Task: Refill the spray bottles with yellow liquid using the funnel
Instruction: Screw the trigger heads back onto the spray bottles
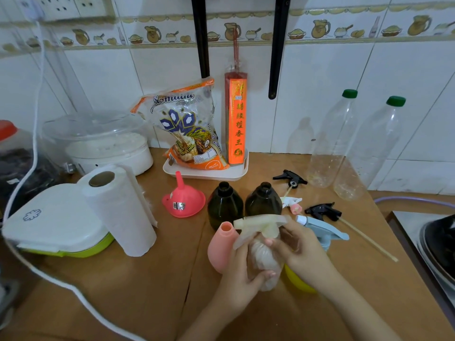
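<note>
Funnel [183, 201] left of two bottles [225, 205].

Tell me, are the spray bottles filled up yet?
Not yet. Done: two dark bottles and a pink bottle stand open, black spray tops lying off. In hand: the left hand holds a clear bottle while the right hand grips its spray top. Left: the pink funnel sits unused; no bottle shows yellow liquid.

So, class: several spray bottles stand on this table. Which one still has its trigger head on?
The clear spray bottle held in both hands: a whitish trigger head sits on its neck. The two dark brown bottles and the pink bottle stand open-necked.
</note>
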